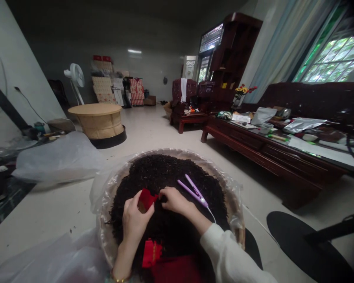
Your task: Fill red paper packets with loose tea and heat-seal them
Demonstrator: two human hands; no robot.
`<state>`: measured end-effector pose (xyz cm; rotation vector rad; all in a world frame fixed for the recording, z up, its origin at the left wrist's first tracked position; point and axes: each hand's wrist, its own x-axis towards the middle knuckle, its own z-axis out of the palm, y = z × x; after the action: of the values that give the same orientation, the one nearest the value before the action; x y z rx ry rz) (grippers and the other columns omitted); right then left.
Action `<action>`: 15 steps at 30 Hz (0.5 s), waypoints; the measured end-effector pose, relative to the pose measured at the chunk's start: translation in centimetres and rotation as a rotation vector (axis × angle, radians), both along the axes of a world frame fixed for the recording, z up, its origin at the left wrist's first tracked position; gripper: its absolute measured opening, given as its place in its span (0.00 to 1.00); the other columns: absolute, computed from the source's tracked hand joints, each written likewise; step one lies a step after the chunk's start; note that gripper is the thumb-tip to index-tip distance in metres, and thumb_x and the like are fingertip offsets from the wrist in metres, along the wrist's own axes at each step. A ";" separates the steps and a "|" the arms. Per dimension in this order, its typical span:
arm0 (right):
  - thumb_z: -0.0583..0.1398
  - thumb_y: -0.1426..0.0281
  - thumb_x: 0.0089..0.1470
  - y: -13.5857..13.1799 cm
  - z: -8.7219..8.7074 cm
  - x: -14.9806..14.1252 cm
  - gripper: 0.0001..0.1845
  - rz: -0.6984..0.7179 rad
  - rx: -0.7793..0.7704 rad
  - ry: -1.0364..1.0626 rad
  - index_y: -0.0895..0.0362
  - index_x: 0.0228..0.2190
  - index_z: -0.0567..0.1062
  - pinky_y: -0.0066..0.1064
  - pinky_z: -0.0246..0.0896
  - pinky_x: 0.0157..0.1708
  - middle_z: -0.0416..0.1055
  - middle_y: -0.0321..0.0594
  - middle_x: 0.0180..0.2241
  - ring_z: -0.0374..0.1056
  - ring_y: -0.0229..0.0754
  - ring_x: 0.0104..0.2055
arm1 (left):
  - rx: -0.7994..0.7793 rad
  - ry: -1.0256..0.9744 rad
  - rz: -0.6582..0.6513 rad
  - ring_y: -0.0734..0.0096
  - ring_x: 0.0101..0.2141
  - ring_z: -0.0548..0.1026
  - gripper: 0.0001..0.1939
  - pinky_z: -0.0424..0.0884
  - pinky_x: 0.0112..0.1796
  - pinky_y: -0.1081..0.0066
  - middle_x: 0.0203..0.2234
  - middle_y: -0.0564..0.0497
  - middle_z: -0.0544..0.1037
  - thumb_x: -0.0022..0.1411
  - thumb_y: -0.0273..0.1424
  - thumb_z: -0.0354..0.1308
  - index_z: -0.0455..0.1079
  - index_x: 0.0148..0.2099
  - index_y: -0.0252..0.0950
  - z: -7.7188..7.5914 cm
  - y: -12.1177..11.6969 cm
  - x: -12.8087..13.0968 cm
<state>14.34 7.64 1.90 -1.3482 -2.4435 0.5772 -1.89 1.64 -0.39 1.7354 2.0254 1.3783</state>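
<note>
The fingers of the left hand pinch a small, dark red packet, thumb on the near side. The right hand is just to the right of it, fingers curled toward the packet's right edge; whether they pinch something, I cannot tell. The packet's long axis is not clear. Both hands are above dark, dry, shredded leaves in a round, plastic-lined basket. Slim purple tongs lie beyond the right hand, a bright red packet nearer the body.

Left hand near curled right hand
</note>
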 end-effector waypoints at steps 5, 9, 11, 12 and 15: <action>0.62 0.78 0.45 0.4 4.0 2.2 0.11 -0.129 0.022 0.345 0.57 0.34 0.76 0.29 0.61 0.42 0.76 0.37 0.36 0.70 0.40 0.40 | 0.003 0.004 -0.050 0.59 0.35 0.74 0.27 0.72 0.39 0.61 0.37 0.44 0.74 0.49 0.38 0.60 0.70 0.52 0.35 -0.2 0.1 0.6; 0.63 0.77 0.45 -0.1 6.8 1.2 0.11 -0.069 0.029 0.512 0.56 0.34 0.78 0.32 0.62 0.45 0.77 0.38 0.37 0.71 0.41 0.42 | 0.003 0.003 -0.064 0.59 0.35 0.73 0.26 0.72 0.39 0.61 0.37 0.44 0.74 0.48 0.36 0.60 0.70 0.52 0.36 -0.1 0.4 1.2; 0.64 0.76 0.45 -0.4 7.2 0.4 0.13 -0.036 -0.015 0.519 0.56 0.36 0.78 0.32 0.64 0.44 0.77 0.39 0.39 0.71 0.41 0.41 | -0.008 0.006 -0.073 0.59 0.36 0.74 0.26 0.72 0.39 0.61 0.36 0.45 0.74 0.49 0.36 0.60 0.69 0.52 0.37 0.1 0.5 1.4; 0.63 0.76 0.46 -0.5 7.2 0.1 0.14 -0.028 -0.040 0.524 0.57 0.38 0.78 0.32 0.65 0.43 0.77 0.40 0.40 0.72 0.41 0.41 | -0.012 0.006 -0.075 0.59 0.36 0.74 0.26 0.72 0.39 0.61 0.36 0.45 0.74 0.49 0.36 0.60 0.69 0.52 0.37 0.1 0.5 1.5; 0.60 0.75 0.50 -0.8 7.2 -0.2 0.15 -0.041 -0.091 0.561 0.59 0.41 0.77 0.31 0.66 0.42 0.76 0.44 0.41 0.72 0.41 0.41 | -0.010 0.000 -0.070 0.57 0.38 0.74 0.27 0.72 0.40 0.60 0.36 0.44 0.74 0.49 0.38 0.61 0.69 0.52 0.36 0.2 0.6 1.6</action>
<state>14.11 6.86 9.08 -1.0777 -1.9504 0.9207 -0.29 2.25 -0.19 1.7838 1.9485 1.3450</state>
